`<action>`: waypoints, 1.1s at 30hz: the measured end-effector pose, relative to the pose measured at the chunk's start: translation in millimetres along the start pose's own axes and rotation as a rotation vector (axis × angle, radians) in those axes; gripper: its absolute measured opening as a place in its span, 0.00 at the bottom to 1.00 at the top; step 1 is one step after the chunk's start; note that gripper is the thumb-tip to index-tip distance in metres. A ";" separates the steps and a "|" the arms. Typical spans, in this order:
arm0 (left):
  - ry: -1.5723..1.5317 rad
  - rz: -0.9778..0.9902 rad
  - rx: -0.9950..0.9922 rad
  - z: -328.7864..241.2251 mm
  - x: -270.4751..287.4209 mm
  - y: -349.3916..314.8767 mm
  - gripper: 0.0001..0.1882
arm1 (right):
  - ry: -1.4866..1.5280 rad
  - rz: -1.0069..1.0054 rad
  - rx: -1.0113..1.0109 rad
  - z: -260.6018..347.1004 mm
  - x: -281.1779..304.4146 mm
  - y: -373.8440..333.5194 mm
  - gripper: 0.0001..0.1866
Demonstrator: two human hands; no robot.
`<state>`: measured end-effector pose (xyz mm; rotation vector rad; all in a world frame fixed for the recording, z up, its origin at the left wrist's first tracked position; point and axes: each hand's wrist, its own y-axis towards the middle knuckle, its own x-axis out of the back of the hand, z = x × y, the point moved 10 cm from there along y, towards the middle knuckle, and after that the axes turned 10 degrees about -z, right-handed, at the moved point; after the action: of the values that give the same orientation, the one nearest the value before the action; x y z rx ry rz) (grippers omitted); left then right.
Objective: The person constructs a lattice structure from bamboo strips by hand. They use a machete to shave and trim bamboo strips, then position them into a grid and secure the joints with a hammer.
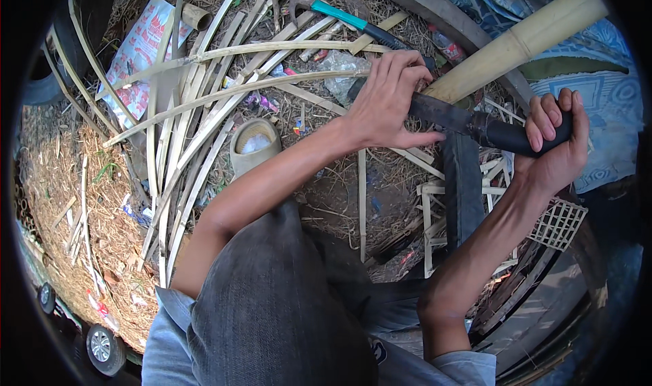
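Note:
My right hand (553,131) is wrapped round the black handle of a large knife (448,114). Its dark blade crosses the near end of a thick pale bamboo pole (523,43), which slants in from the upper right. Over the blade's far part lies my left hand (394,100), fingers bent over it and thumb apart along the near side. The palm and the exact contact with the bamboo are hidden. Two long curved bamboo strips (238,90) run leftward from beside my left hand. A claw hammer (353,22) with a teal and black handle lies just beyond it.
Several split bamboo strips (193,131) are heaped on the littered ground at left. My sandalled foot (255,145) stands beside them. A lattice of bamboo pieces (557,223) sits below my right forearm. Blue patterned cloth (591,121) lies at right, and a wheel (105,348) shows lower left.

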<state>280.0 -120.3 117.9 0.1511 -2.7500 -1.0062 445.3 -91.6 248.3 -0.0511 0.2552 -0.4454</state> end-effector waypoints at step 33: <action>0.082 -0.006 -0.178 -7.6 0.6 29.2 0.36 | -0.023 -0.119 0.025 -23.7 -50.3 19.9 0.08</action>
<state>280.4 -103.0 142.6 0.1689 -2.5729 -1.2121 403.8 -51.7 235.0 -0.0471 0.2242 -0.5661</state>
